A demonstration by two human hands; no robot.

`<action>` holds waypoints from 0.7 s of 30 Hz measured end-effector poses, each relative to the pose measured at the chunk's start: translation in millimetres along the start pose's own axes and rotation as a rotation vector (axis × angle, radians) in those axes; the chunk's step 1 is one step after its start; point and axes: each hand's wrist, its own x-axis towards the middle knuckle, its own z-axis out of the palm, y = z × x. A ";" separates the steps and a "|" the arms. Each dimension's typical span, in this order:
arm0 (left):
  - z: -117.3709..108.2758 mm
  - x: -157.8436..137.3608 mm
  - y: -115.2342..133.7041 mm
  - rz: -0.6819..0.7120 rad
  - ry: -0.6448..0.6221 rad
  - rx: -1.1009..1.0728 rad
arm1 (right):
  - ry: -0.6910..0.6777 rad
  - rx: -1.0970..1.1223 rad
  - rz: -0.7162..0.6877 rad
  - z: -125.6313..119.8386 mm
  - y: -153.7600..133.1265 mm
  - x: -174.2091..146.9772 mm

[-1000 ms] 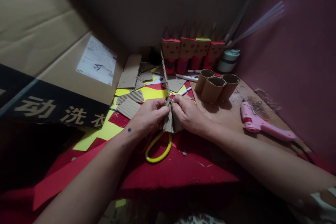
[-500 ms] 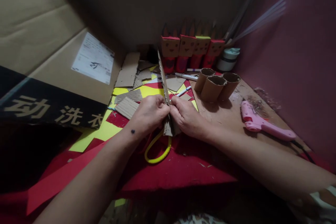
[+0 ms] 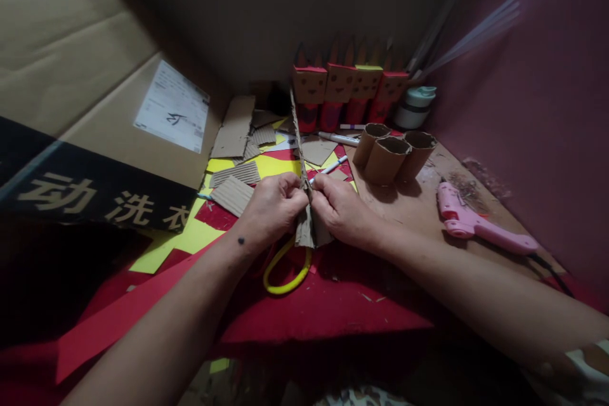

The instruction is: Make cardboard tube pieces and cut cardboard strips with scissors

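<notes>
Both hands meet at a piece of corrugated cardboard [image 3: 304, 228], which stands on edge and points away from me. My left hand [image 3: 280, 203] is closed on its left side, fingers curled in. On the other side, my right hand [image 3: 340, 206] pinches the same cardboard, thumb near the top edge. At the near end the piece splays into two flaps. Beneath the hands lies a yellow scissors handle [image 3: 285, 292] on the red cloth [image 3: 328, 320]; its blades are hidden. A white marker [image 3: 329, 168] lies just beyond my right hand.
Cardboard scraps [image 3: 233, 193] and yellow paper lie left of the hands. Three joined cardboard tubes [image 3: 387, 158] and a pink glue gun [image 3: 480, 222] sit on a board at right. Several cardboard figures [image 3: 309, 85] and a lidded jar [image 3: 415, 108] stand behind. A large box [image 3: 109, 171] fills the left.
The near end of the cardboard has spread wider, its right flap showing more. Both hands keep their grip in nearly the same place. The view has shifted slightly.
</notes>
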 end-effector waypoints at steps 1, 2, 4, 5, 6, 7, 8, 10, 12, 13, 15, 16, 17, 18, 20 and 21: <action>-0.6 -0.2 0.7 -0.014 -0.015 -0.004 | -0.006 0.002 -0.004 -0.5 0.7 0.4; -1.2 -0.4 1.5 -0.038 -0.037 -0.015 | -0.012 0.007 -0.007 -1.0 1.4 0.6; -2.0 -1.0 2.9 -0.100 -0.087 -0.052 | -0.019 0.017 -0.012 -1.4 2.3 0.7; -2.3 -1.2 3.4 -0.127 -0.104 -0.070 | -0.018 0.019 -0.013 -1.3 2.6 0.6; -2.3 -1.2 3.5 -0.147 -0.113 -0.087 | -0.016 0.017 -0.011 -1.2 2.9 0.6; -2.3 -1.0 3.4 -0.156 -0.113 -0.100 | -0.012 0.012 -0.009 -0.9 3.1 0.5; -2.0 -0.6 3.0 -0.157 -0.108 -0.107 | -0.011 0.009 -0.009 -0.5 3.4 0.6; -1.3 0.6 1.7 -0.153 -0.100 -0.118 | -0.013 0.009 -0.017 0.0 3.8 0.7; -0.5 1.6 0.9 -0.143 -0.091 -0.112 | -0.019 0.015 -0.027 0.0 4.0 0.9; -0.2 1.9 1.1 -0.132 -0.085 -0.099 | -0.019 0.018 -0.029 -0.2 3.9 1.0; -0.1 1.9 2.9 -0.123 -0.089 -0.071 | -0.021 0.026 -0.015 -1.2 3.4 1.7; -0.2 1.7 4.4 -0.130 -0.095 -0.059 | -0.022 0.029 -0.002 -1.9 3.1 2.2; -0.4 1.4 5.9 -0.141 -0.098 -0.048 | -0.018 0.032 0.018 -2.6 2.7 3.0; -0.7 1.1 7.4 -0.152 -0.097 -0.036 | -0.013 0.036 0.047 -3.5 2.5 4.1; -1.1 0.6 8.9 -0.141 -0.064 0.007 | -0.003 0.058 0.124 -5.6 2.3 6.8; -1.2 0.4 8.9 -0.113 -0.043 0.042 | -0.004 0.083 0.160 -7.1 2.5 8.4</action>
